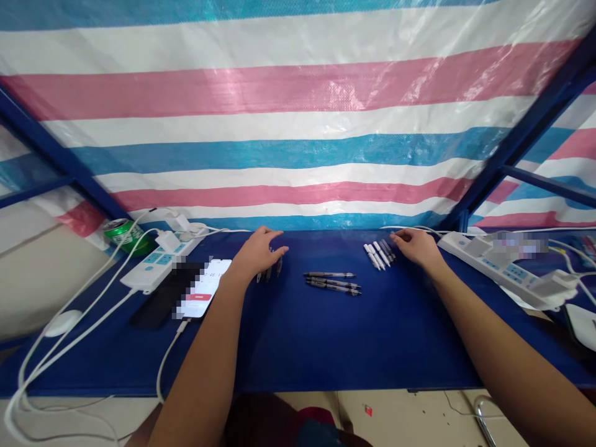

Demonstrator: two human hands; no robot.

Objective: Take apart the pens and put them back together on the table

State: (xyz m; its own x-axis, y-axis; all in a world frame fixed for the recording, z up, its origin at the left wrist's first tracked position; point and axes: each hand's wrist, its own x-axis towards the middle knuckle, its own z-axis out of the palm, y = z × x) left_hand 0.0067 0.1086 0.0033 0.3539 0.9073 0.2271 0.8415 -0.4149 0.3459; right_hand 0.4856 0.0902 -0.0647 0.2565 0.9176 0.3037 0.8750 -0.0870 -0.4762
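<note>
I see dark pen parts [272, 271] lying flat in a row, left; white tubes [378, 255] lie fanned together, right.

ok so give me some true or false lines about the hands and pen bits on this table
1. The left hand lies palm down over small dark pen parts. True.
2. The right hand holds the green can. False: the can stands at the far left; the right hand is beside the white pen parts.
3. Whole pens lie side by side between the two hands. True.
4. The phone lies to the right of the right hand. False: it lies left of the left hand, by a white power strip.
</note>
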